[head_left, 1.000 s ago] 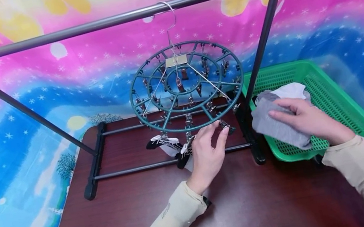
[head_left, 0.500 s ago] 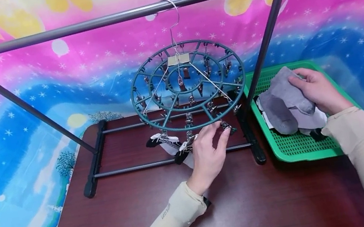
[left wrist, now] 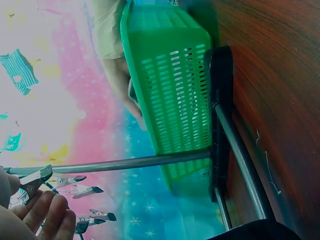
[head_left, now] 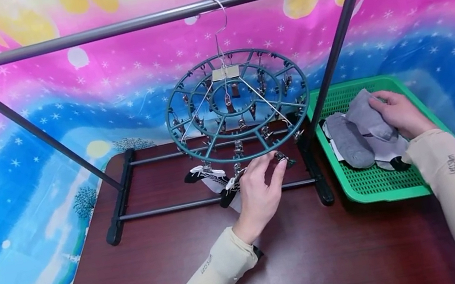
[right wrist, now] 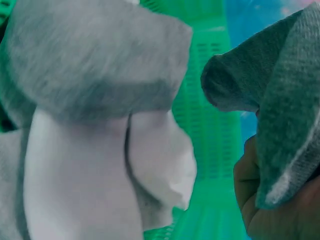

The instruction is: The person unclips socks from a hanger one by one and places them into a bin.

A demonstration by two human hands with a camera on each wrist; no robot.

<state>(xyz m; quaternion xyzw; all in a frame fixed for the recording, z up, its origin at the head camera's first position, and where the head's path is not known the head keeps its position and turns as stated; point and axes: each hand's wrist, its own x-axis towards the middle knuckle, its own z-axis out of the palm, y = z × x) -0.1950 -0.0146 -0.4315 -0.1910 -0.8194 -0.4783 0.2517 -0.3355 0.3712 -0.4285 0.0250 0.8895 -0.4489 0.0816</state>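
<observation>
My left hand (head_left: pixel 260 197) is at the front edge of a round green clip hanger (head_left: pixel 242 159), pinching a small metal clip (head_left: pixel 284 158) between thumb and fingers. The left wrist view shows that clip close up, gripped at its end. Over a green basket (head_left: pixel 383 196), my right hand (head_left: pixel 403 115) holds a grey sock (head_left: pixel 367 112), its thumb on the cloth. Beneath it in the basket lie another grey sock (head_left: pixel 348 143) and paler ones (right wrist: pixel 80 175). Two black-and-white socks (head_left: pixel 213 179) hang from front clips, one partly hidden by my left hand.
A dark metal rack (head_left: pixel 155 18) carries the hanger by its hook, and its feet (head_left: pixel 324 191) stand on the brown table (head_left: pixel 321 257). One post rises between hanger and basket. Several clips dangle from the rings. A printed cloth (head_left: pixel 30 161) covers the wall behind.
My right hand has pulled a grey sock up and to the right off the pile, uncovering another grey sock in the basket. My left hand stays at the clip.
</observation>
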